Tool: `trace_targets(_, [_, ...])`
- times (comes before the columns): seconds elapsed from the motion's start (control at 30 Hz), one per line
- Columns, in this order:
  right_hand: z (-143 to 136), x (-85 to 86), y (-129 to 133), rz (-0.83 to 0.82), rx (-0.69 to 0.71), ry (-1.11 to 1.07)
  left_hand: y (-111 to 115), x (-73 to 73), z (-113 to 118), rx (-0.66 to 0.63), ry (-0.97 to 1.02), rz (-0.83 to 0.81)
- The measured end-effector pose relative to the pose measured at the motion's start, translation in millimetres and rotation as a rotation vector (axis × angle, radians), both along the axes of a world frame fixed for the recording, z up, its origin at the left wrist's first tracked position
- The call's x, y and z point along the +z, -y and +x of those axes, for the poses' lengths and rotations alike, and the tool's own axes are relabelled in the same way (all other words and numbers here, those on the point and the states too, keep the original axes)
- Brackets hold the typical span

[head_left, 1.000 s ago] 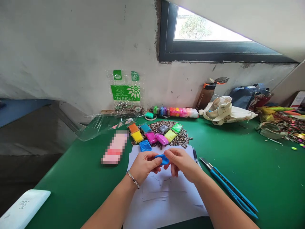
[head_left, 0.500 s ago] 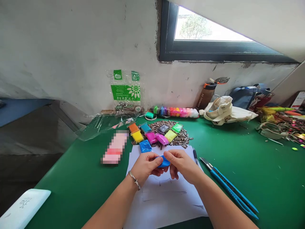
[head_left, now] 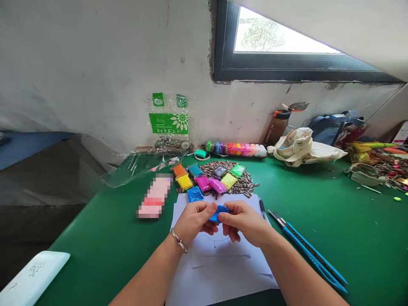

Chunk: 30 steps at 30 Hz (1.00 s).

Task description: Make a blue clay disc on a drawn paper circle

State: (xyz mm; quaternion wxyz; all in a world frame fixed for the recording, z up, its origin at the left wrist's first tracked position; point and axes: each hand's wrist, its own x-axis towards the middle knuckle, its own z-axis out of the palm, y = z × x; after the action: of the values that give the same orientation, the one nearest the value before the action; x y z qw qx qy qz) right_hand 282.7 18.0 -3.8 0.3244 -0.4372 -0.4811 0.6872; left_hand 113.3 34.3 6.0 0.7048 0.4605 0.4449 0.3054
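Between my two hands is a flattened piece of blue modelling clay [head_left: 218, 213], held above the white paper [head_left: 219, 272]. My left hand [head_left: 199, 217] pinches its left side, thumb on top. On its right side, my right hand [head_left: 239, 217] grips it between thumb and fingers. Part of a pencil or pen drawing shows on the paper under my hands; the rest is hidden. Just beyond my left hand lies a blue clay packet [head_left: 195, 194]. More packets, including a yellow one [head_left: 184, 182] and a magenta one [head_left: 203, 183], rest by a pile of sunflower seeds [head_left: 245, 182].
Right of the paper are a black pen [head_left: 262, 208], tweezers [head_left: 318, 259] and a blue-handled cutting tool [head_left: 306, 240]. A white power bank [head_left: 35, 276] lies front left. Along the wall stand a seed bag [head_left: 168, 123], a row of coloured clay [head_left: 237, 149], a bottle [head_left: 278, 127] and a cloth bag [head_left: 296, 148].
My right thumb has shifted down across the blue clay, and my fingers have changed their hold. More of the clay now shows between my hands. The view has moved slightly.
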Motion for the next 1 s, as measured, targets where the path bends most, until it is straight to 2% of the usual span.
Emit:
trace_targets(0.2, [10, 3.8, -5, 0.038, 0.069, 0.151, -1, -1.2, 1, 0.021, -0.034, -0.011])
trace_targets(0.37, [4, -0.5, -6, 0.201, -0.073, 0.221, 0, -2.7, 2, -0.015, -0.031, 0.066])
trace_targets(0.5, [2, -2.8, -5, 0.262, -0.12, 0.185, 1, -2.7, 1, -0.072, -0.013, 0.014])
trace_targets(0.6, [5, -2.6, -5, 0.222, -0.103, 0.14, 2, -3.9, 1, -0.112, 0.001, -0.056])
trace_targets(0.67, [7, -1.9, -4, 0.189, -0.072, 0.132, 1, -5.3, 1, -0.101, -0.002, -0.046])
trace_targets(0.9, [3, -1.2, -4, 0.029, -0.062, 0.105, -4, -7.6, 1, 0.074, -0.018, 0.096])
trace_targets(1.0, [-1, -2.7, -2, -0.027, 0.008, 0.066, -2, -6.6, 2, 0.112, -0.08, 0.18])
